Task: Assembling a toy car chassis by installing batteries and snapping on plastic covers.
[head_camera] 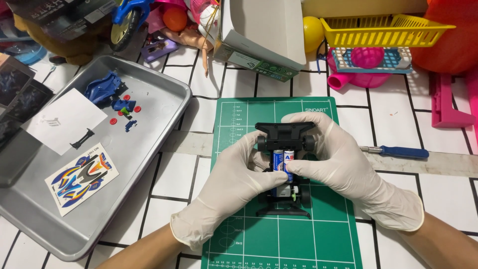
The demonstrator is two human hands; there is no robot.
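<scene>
I am holding a small black toy car [285, 169] between my two gloved hands, over the green mat [318, 239]. My left hand [226, 192] is curling in from the side, its thumb pressing on the two batteries [283, 162] under my fingertips. My right hand [343, 164] is arching over the top, fingers pinching the car's front end. A blue screwdriver [396, 152] is lying just past my right knuckles.

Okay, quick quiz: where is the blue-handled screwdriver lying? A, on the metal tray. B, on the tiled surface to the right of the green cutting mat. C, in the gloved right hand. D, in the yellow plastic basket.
B: the blue-handled screwdriver lies on the white tiled surface, right of the green cutting mat, while both gloved hands hold the small black toy car chassis.
</scene>
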